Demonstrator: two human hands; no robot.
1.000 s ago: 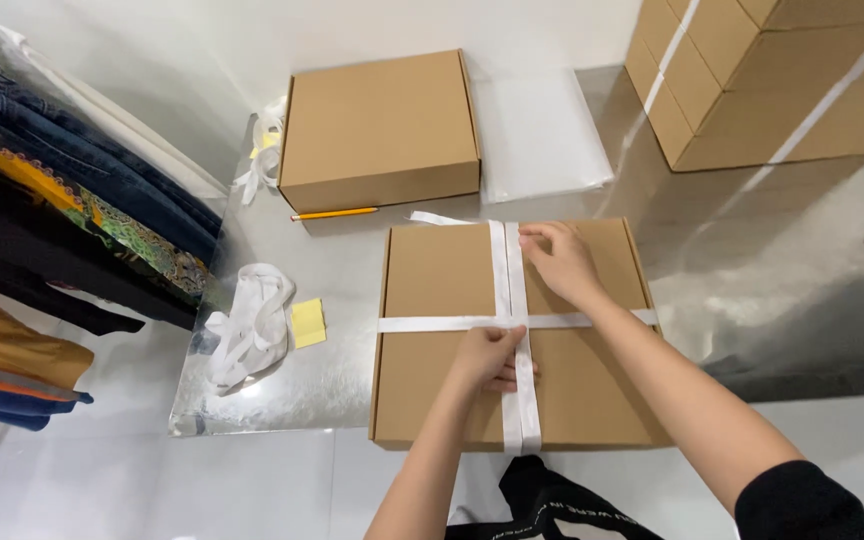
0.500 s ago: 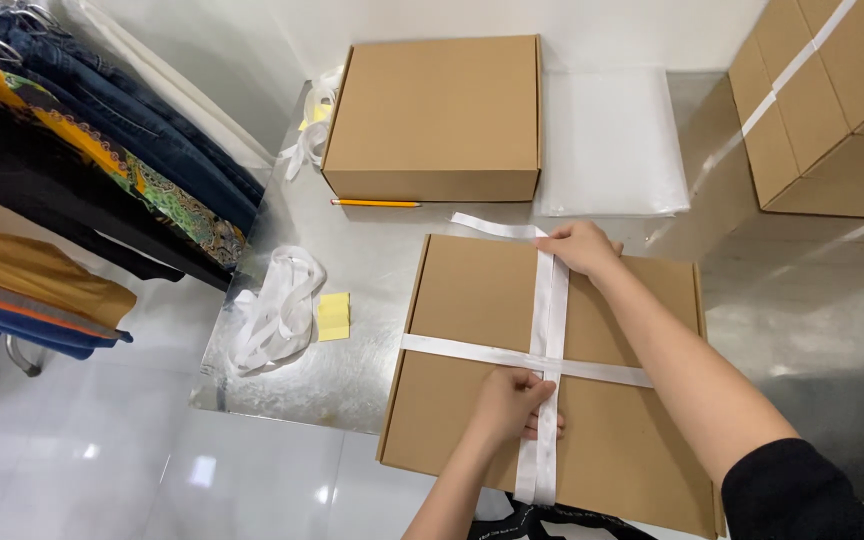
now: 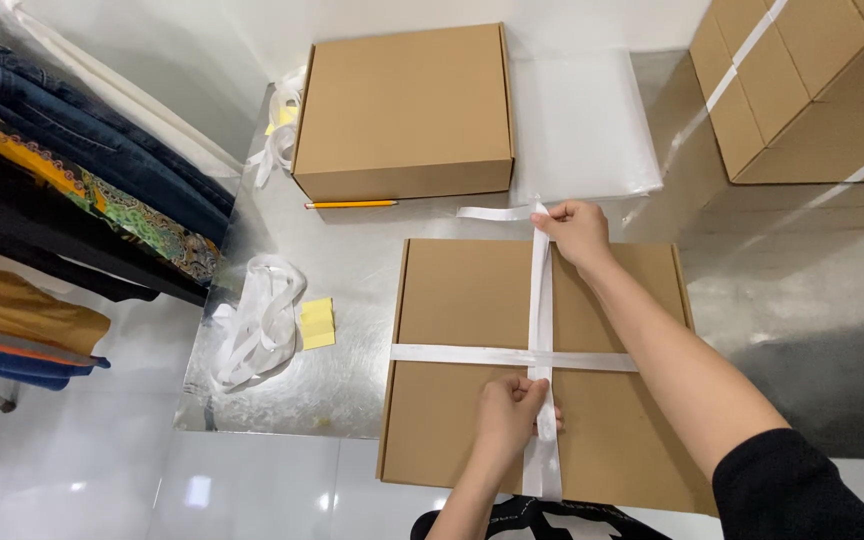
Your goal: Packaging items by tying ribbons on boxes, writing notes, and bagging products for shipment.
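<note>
The left hand (image 3: 514, 408) pinched the strap (image 3: 540, 300) at the box's (image 3: 462, 300) centre cross; the right hand (image 3: 574, 230) gripped it at twelve o'clock (far edge).

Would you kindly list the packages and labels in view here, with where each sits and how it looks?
Strapped box: near table edge, flat brown cardboard crossed by white strap; left hand and right hand hold the strap.
Plain box: behind it, brown, closed.
Stacked cartons: top right, brown, white-strapped.
Yellow sticky notes: left of the strapped box.
</note>
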